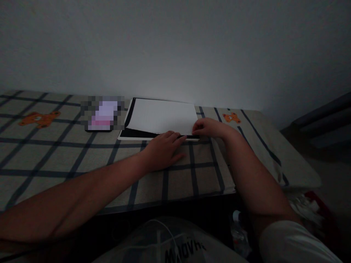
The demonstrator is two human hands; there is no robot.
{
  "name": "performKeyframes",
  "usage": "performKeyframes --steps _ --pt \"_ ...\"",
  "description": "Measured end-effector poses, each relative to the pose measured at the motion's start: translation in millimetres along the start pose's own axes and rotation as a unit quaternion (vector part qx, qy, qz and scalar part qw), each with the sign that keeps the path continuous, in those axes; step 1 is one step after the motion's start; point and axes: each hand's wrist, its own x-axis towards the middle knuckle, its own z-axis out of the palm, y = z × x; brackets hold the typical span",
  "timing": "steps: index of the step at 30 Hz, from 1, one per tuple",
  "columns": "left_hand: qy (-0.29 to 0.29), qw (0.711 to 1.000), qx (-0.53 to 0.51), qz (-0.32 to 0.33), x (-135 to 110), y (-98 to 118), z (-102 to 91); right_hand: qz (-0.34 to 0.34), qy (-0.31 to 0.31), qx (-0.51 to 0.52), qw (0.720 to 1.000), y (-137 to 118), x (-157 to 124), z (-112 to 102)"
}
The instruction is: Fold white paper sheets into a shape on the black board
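A white sheet of paper [164, 115] lies over a flat, black-bordered pad [126, 132], whose pale edge shows along the front. The paper's near left part looks slightly curved and off square to the pad. My left hand [166, 149] rests palm down at the near edge, fingers stretched out onto the paper's front border. At the near right corner, my right hand [207, 128] is closed, thumb and fingers pinched at the paper. Its fingertips are partly hidden in the dim light.
Left of the pad, a phone [104, 115] with a lit, blurred-out screen lies on the checked cloth [93, 157] with orange bear figures. A bare wall [175, 47] rises right behind. Below the table edge at right stands a clear plastic bottle [238, 232].
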Motion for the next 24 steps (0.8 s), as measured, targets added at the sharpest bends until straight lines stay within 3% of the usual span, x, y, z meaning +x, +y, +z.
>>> performKeyframes --steps 11,15,17,19,24 --pt "0.011 1.0 0.016 -0.002 -0.7 -1.3 1.0 0.0 -0.013 -0.003 1.0 -1.9 -0.9 -1.8" --pt "0.04 0.995 0.029 -0.084 5.1 -13.4 -8.4 0.01 0.006 -0.006 1.0 -4.3 -2.8 -1.5" --pt "0.024 0.99 0.036 -0.137 8.0 -23.6 -12.7 0.005 0.025 -0.025 0.999 -7.3 -3.1 -0.3" --pt "-0.012 0.988 0.025 -0.151 9.7 -33.2 -14.8 -0.02 0.051 -0.046 0.997 -12.2 -2.3 2.2" --pt "-0.013 0.987 -0.02 -0.156 10.6 -42.6 -12.4 -0.085 0.1 -0.04 0.991 -27.5 3.7 14.3"
